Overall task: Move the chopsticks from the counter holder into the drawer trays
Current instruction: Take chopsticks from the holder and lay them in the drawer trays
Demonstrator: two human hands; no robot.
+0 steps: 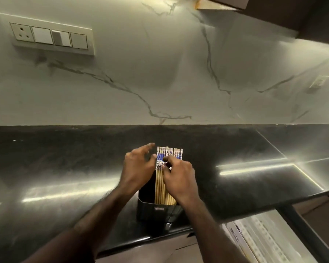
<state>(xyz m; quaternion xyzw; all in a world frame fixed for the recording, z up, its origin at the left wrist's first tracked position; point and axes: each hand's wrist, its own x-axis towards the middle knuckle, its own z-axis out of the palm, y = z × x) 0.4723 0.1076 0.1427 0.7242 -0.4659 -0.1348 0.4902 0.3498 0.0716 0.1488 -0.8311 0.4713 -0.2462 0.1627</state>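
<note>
While a white switch plate (51, 36) sits high on the marble wall (160, 73) at the far left, the dark counter (55, 158) runs across the whole view below it, glossy with streaks of light. Near the counter's front edge, about midway along, stands a black holder (156, 210), upright, with its opening facing up. Just left of its upper part comes the left hand (138, 166), fingers loosely spread and reaching toward the left side of the chopsticks (160, 185); whether the fingertips touch them or only hover beside them cannot be told. These chopsticks stand together in the holder as a tight row, bamboo-coloured below and white with blue pattern at their tops, which rise clear of the rim toward the wall. To their right the right hand (179, 177) lies over the bundle, its fingers curled and its thumb and forefinger pinching the patterned upper parts. Further right the counter continues to its right front corner, and below that corner an open drawer (292, 221) shows pale trays (264, 240) with long compartments, well apart from the holder
</note>
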